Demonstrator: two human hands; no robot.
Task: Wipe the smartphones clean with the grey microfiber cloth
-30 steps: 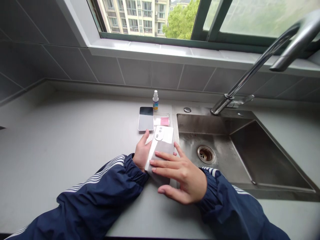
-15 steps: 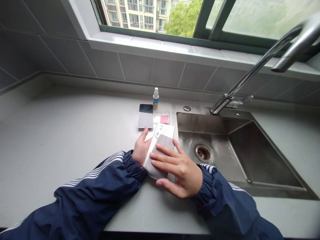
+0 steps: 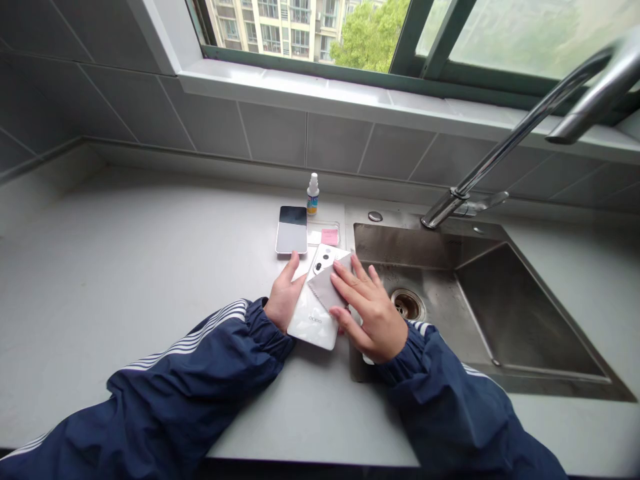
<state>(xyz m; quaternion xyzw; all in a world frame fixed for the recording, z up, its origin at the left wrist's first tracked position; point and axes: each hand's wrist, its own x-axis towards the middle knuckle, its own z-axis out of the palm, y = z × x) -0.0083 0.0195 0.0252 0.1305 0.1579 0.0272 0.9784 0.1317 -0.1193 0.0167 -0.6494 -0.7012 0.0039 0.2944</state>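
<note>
A white phone (image 3: 316,325), back side up with its camera lenses at the top, rests in my left hand (image 3: 286,293). That thumb points up along the phone's left edge; the other fingers are mostly hidden beneath it. On the phone's upper right part my right hand (image 3: 373,310) presses a grey cleaning cloth (image 3: 325,291) flat under its fingers. The cloth has a zigzag edge and covers part of the phone's back. Just beyond lies a second phone (image 3: 292,230), screen up, beside a clear phone case (image 3: 338,227) with a pink piece (image 3: 329,237) in it.
A small white spray bottle (image 3: 313,195) stands upright behind the case. To the right, a steel sink (image 3: 480,380) is set into the grey counter (image 3: 150,247), with a chrome faucet (image 3: 490,160) over it. A window (image 3: 300,33) is at the back.
My right hand has slid the cloth up and to the right over the phone's back, uncovering its lower part and the lettering. My left hand has hardly moved.
</note>
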